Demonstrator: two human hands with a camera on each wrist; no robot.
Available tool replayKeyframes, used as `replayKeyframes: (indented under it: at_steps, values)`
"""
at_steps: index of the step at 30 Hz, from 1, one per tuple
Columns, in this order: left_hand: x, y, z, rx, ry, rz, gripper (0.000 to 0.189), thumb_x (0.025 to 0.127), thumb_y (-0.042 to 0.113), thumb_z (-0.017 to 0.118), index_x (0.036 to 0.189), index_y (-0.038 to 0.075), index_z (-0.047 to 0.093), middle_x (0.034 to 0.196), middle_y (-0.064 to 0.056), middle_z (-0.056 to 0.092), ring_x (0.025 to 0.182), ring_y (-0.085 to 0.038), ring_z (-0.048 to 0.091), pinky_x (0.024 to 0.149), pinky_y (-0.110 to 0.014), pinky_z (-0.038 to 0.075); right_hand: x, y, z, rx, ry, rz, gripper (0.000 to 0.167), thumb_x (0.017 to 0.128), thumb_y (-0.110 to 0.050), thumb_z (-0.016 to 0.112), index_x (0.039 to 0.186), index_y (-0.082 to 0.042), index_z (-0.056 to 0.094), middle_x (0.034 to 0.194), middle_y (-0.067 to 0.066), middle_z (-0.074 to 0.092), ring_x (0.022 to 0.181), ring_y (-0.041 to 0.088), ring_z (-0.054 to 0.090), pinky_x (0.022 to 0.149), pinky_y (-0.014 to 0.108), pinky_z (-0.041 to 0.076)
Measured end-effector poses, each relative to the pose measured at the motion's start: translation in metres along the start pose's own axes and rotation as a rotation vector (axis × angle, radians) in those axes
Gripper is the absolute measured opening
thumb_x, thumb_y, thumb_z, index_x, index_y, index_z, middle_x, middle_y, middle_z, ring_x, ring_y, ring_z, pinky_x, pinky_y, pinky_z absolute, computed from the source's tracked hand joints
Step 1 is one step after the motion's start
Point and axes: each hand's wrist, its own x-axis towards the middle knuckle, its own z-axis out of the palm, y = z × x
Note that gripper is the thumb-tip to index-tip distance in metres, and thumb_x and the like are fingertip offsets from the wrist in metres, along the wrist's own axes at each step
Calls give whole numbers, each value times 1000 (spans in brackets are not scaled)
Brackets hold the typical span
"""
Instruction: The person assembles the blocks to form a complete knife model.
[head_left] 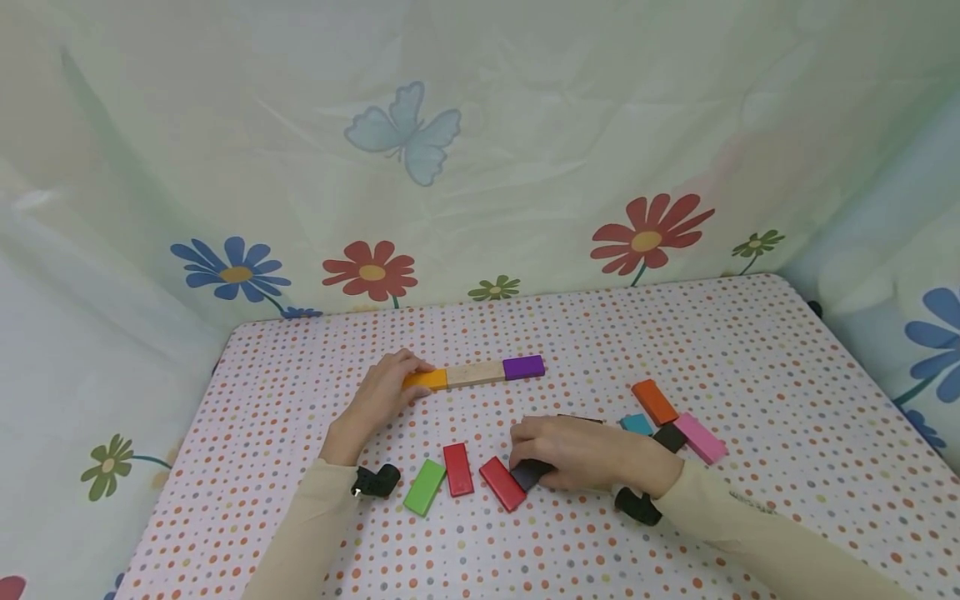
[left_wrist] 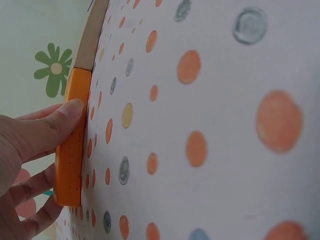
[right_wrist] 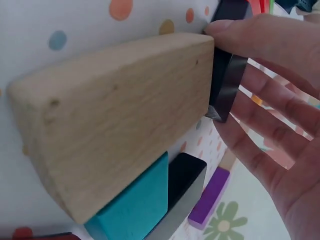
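My left hand grips an orange block at the left end of a row. In the left wrist view the thumb lies on the face of that block, with fingers behind it. A plain wooden block and a purple block continue the row to the right. Nearer the front, my right hand pinches a black block between thumb and fingers. That black block is beside a tilted red block. Close to the right wrist camera lies another wooden block, hidden by the hand in the head view.
A second red block and a green block lie to the left of the right hand. Right of it are teal, black, orange and pink blocks. A dotted cloth covers the table.
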Motion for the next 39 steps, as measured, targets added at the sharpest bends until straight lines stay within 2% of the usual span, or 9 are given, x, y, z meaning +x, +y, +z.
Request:
replayKeyframes:
  at_steps: [2,6,9,16,20,28,32,35,39]
  values:
    - [0,1,1,-2,-1,-5,33,95,16,79,127,10,73,120,-6,65,118,-31,57,103,-52,46,0,2,-1,46,9,22,29,89,-10,83,116,-16,76,109,-7,61,99,2,54,90,27,54]
    - [0,1,1,-6,1,-9,34,95,15,79,127,10,73,121,-7,65,119,-32,56,104,-52,45,-1,9,-9,86,79,22,30,87,-7,83,116,-14,76,109,-4,62,97,6,55,88,30,55]
    - [0,1,0,-5,3,-8,34,94,15,79,127,10,73,121,-7,65,119,-32,56,104,-52,45,-3,18,-19,71,128,41,31,87,-8,84,116,-13,75,109,-4,61,97,10,56,87,32,56]
    - [1,0,1,-2,0,-6,33,96,16,78,128,10,73,120,-7,65,119,-32,56,103,-52,45,-8,46,-47,49,241,176,34,85,-7,87,117,-9,76,113,4,66,106,23,65,91,43,59]
    - [1,0,1,-4,0,-12,32,96,15,78,127,9,73,120,-7,65,119,-33,56,102,-52,45,-8,64,-56,42,285,206,34,84,-4,87,115,-6,76,108,4,66,100,24,66,88,45,59]
    - [0,0,2,1,5,-2,32,95,15,79,126,9,73,119,-8,66,118,-33,57,101,-52,46,-8,90,-51,56,319,291,35,83,-2,87,117,-3,76,107,7,67,103,27,65,91,49,57]
    - [0,0,3,-1,5,-4,33,94,16,79,126,10,73,119,-8,66,119,-33,57,101,-52,46,-7,97,-44,67,333,327,35,82,-1,87,116,-1,77,104,7,68,97,26,64,87,48,57]
    - [0,0,3,-3,10,-5,34,94,16,80,126,10,73,119,-7,66,119,-33,57,101,-52,46,-5,101,-40,63,319,351,34,82,-1,86,116,-1,77,102,7,67,94,24,63,85,46,56]
    - [0,-1,3,-5,14,-5,33,93,16,80,125,10,73,119,-7,66,119,-33,57,101,-52,46,-3,104,-38,49,294,389,34,84,-1,85,116,-1,77,105,7,67,96,24,64,89,47,57]
